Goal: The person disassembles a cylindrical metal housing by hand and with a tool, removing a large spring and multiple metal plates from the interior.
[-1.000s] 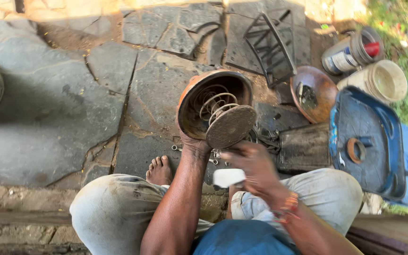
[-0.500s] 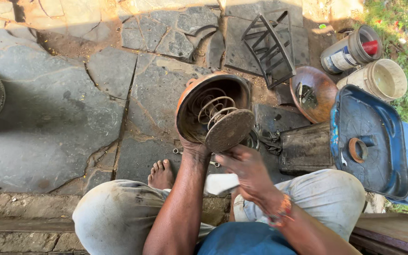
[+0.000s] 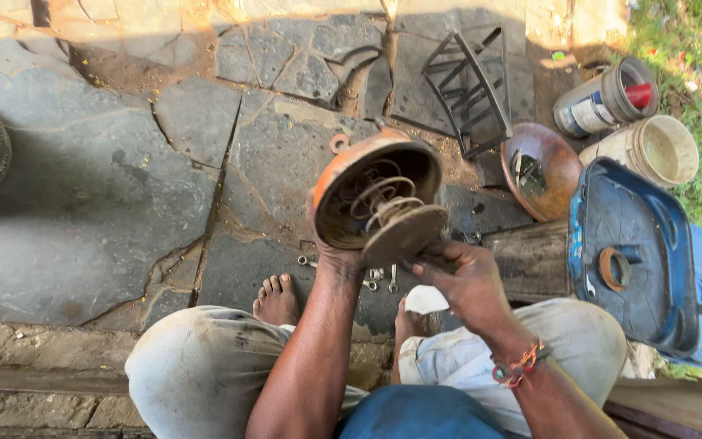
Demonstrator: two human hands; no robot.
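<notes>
A cracked stone-slab floor (image 3: 107, 203) is seen beneath the grip. Small wrenches (image 3: 371, 280) are laid on it just below the grip, a black metal rack (image 3: 469, 85) beyond it, and a rusty bowl (image 3: 542, 171), two buckets (image 3: 635, 122) and a blue container (image 3: 635, 252) to its right.
</notes>
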